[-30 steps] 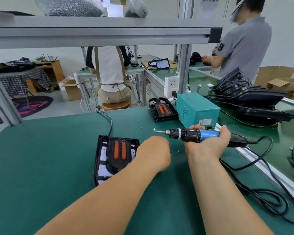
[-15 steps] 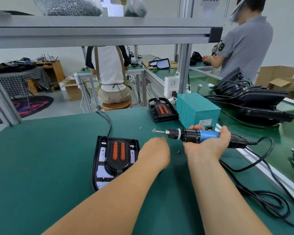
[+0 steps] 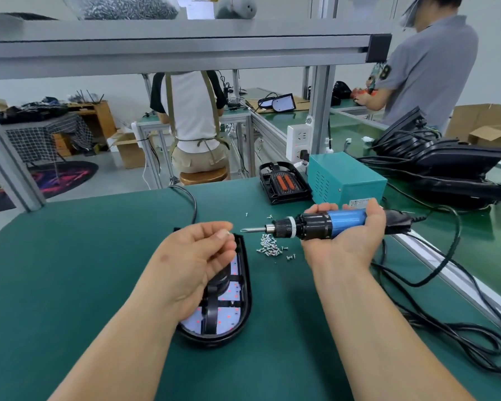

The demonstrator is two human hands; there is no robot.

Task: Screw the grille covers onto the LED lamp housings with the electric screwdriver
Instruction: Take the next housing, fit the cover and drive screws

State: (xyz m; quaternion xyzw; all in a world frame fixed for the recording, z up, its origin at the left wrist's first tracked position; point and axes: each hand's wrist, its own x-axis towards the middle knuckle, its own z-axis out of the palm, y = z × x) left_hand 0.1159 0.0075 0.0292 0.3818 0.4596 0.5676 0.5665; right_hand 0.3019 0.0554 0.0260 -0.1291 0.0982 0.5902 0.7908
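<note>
My right hand (image 3: 347,238) lies palm up and grips the black and blue electric screwdriver (image 3: 315,224), whose bit points left. My left hand (image 3: 197,261) hovers palm up over the black LED lamp housing (image 3: 232,314) and pinches a small screw (image 3: 228,233) between thumb and fingertip, a short way from the bit tip. The housing lies on the green mat with its black grille cover over a white LED board; my hand hides its upper part. A small pile of loose screws (image 3: 269,247) lies on the mat between my hands.
A second lamp housing (image 3: 284,183) sits farther back beside a teal power box (image 3: 344,180). Black cables (image 3: 446,314) trail along the mat on the right. Stacked black housings (image 3: 451,163) lie on the conveyor at right. Two people work at benches beyond.
My left hand has turned palm up and lifted off the screw pile with a screw pinched in it. My right hand rolled palm up, still gripping the screwdriver.
</note>
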